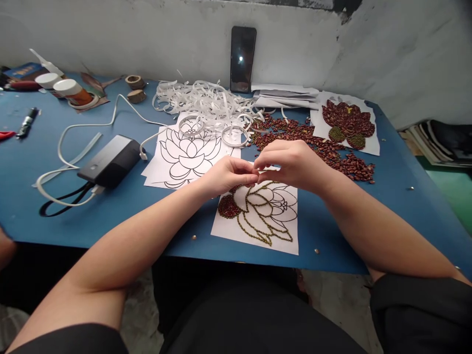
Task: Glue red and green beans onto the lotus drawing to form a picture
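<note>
My left hand [226,174] and my right hand [289,162] meet fingertip to fingertip just above a white sheet with a lotus outline [263,214]. The fingers are pinched together; whatever small thing sits between them is too small to make out. On that sheet the outline is traced in olive grains and one left petal is filled with dark red seeds. A loose heap of dark red seeds [332,152] lies on the blue table [44,196] behind my right hand.
Blank lotus sheets [184,157], two tape rings [235,136], shredded white paper strips [206,101], a finished seed lotus [346,123], a phone leaning on the wall [242,59]. At left are a power bank with white cable [110,162] and glue bottles [72,91].
</note>
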### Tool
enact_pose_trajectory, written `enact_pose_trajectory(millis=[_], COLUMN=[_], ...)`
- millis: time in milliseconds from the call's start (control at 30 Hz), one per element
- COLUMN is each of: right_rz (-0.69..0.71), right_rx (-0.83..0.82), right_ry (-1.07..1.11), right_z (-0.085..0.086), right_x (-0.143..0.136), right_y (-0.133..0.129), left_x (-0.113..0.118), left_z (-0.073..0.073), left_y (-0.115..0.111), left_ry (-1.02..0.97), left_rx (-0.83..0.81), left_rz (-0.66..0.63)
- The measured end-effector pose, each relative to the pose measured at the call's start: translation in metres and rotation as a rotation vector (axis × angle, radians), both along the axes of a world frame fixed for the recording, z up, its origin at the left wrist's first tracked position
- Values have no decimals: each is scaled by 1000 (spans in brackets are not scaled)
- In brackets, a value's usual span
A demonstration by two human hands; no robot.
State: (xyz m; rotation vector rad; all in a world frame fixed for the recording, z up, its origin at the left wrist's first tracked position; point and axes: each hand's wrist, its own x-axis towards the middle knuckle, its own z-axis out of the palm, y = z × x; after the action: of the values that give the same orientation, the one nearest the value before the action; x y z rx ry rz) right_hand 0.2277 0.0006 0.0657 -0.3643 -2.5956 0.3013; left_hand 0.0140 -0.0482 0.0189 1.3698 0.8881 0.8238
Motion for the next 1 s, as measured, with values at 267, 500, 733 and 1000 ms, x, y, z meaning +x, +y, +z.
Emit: enact_pose_trajectory(millis=[267,500,733,1000], right_rz=[-79,-33,-21,-15], right_rx=[-66,-136,-15,181], right_ry=[-102,-407,-456,-564], right_z=[-14,-27,-34,-34], right_x=[8,14,8,1], right_y=[21,37,32,28], left_x=[-17,-39,-37,-38], left_z=[-4,-16,-21,-19], left_y=[12,27,27,27], left_ry=[83,284,264,303], left_rx=[201,349,358,332], left_rz=[183,430,388,409])
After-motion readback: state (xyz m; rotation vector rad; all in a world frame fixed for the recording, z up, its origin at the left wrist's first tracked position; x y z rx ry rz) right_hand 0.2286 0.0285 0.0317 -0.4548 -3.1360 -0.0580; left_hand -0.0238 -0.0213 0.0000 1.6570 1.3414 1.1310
